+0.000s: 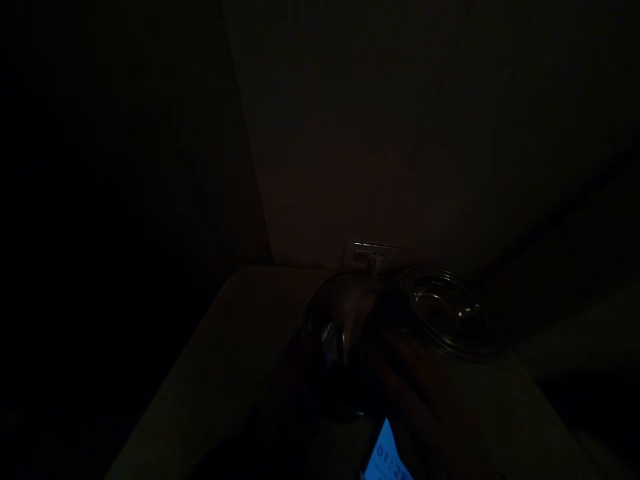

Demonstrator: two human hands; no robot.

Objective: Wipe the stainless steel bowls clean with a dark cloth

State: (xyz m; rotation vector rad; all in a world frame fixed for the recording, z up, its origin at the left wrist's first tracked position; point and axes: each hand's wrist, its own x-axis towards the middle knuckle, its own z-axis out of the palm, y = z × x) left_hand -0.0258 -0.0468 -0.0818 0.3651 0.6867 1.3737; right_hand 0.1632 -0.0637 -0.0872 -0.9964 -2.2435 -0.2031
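The picture is very dark. A rounded, shiny metal vessel [340,333] sits on a pale tabletop; I cannot tell whether it is a pot or a bowl. My right hand [417,383] lies against its right side, its fingers reaching along the metal. At the vessel's left side a dim shape looks like my left hand [285,373], its fingers lost in shadow. Below the vessel a blue-lit screen [387,457] shows part of a row of digits and is cut off by the lower edge.
Right of the vessel are round steel dishes [447,310] with ringed rims, perhaps nested. A socket panel [370,255] with something plugged in is on the wall behind. The tabletop's [235,320] left edge slants toward me, with deep shadow beyond.
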